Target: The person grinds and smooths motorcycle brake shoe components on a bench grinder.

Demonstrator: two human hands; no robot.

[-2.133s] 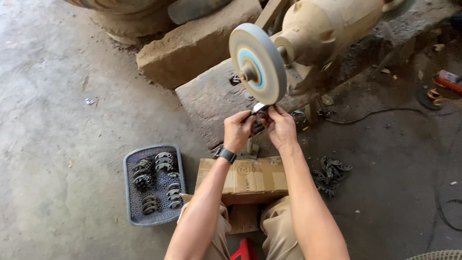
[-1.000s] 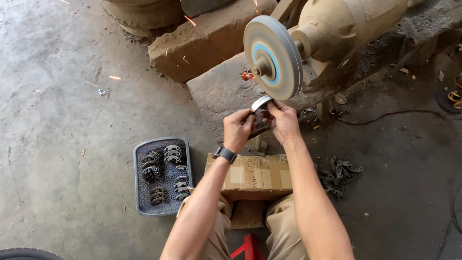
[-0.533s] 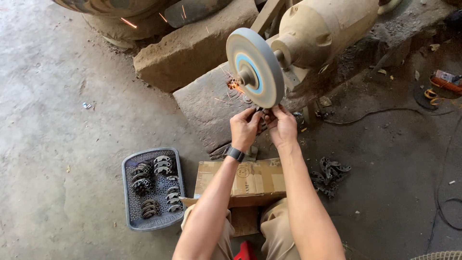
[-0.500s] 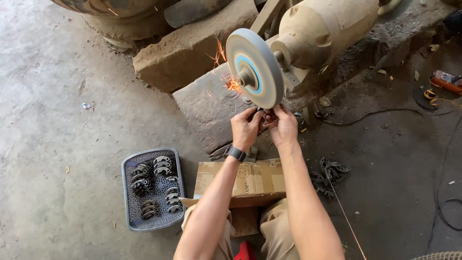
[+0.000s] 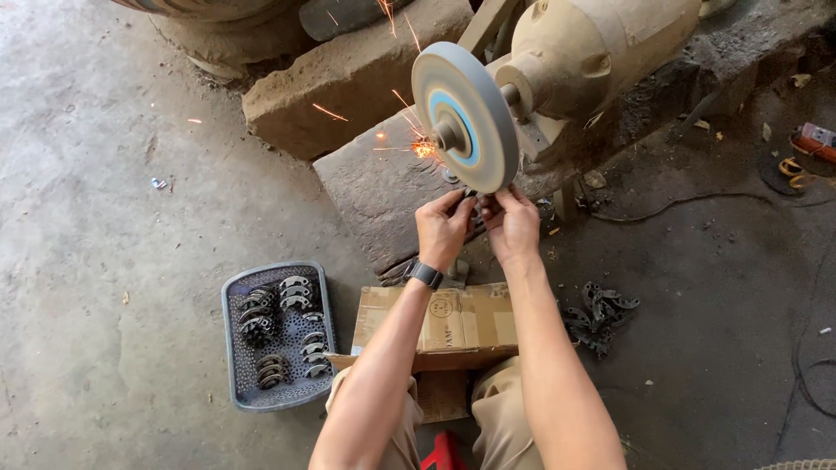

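Metal piece [image 5: 471, 198], small, hard and likely hot, is being pinched tightly by left hand [image 5: 441, 228] and right hand [image 5: 514, 224] against the grinding wheel [image 5: 463, 116].

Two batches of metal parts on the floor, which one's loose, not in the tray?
The dark pile right of the cardboard box lies loose on the concrete. The other batch sits in rows in the grey tray.

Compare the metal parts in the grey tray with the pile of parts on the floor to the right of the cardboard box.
The tray parts lie sorted in small stacked groups inside the grey tray; the floor pile is a loose tangled heap on bare concrete. The tray parts look greyer and brighter, the floor pile darker. Both are small curved metal pieces.
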